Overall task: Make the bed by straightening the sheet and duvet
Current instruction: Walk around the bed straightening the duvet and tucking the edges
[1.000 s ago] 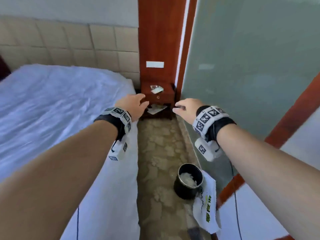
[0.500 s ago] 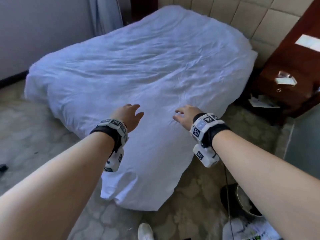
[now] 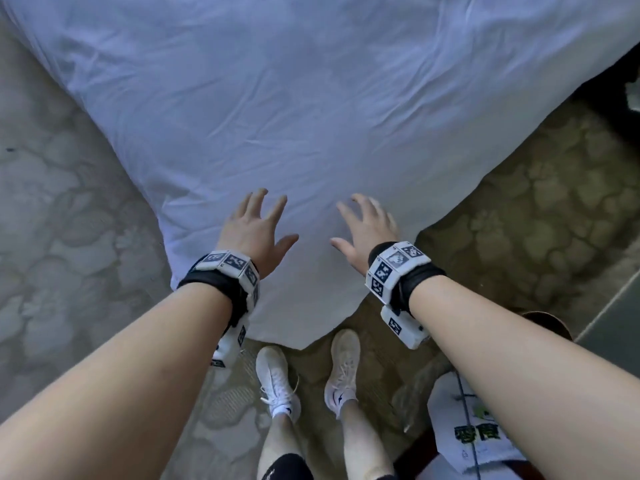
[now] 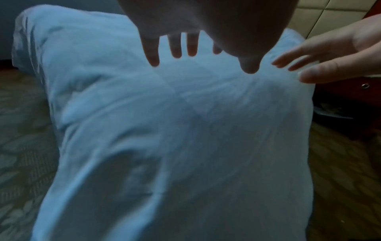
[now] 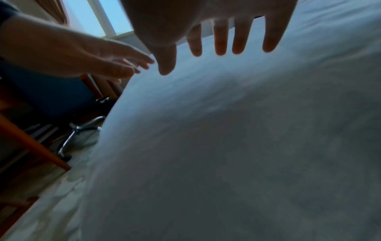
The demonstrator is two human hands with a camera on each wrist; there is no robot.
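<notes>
Head view: the left hand [image 3: 254, 230] and right hand [image 3: 367, 226] are reaching with fingers spread, gripping nothing, over the near corner of the white duvet [image 3: 311, 116], which is stretching toward twelve o'clock. White shoes [image 3: 277, 379] are standing at six o'clock.

Left wrist view: spread fingers [image 4: 175, 47] are hanging above the duvet [image 4: 185, 130].

Right wrist view: the fingers [image 5: 239, 40] are likewise splaying over it.

Bedroom: bed [image 3: 311, 116], patterned carpet [image 3: 62, 209]

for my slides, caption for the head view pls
Both hands, left and right, open over the duvet corner.
</notes>
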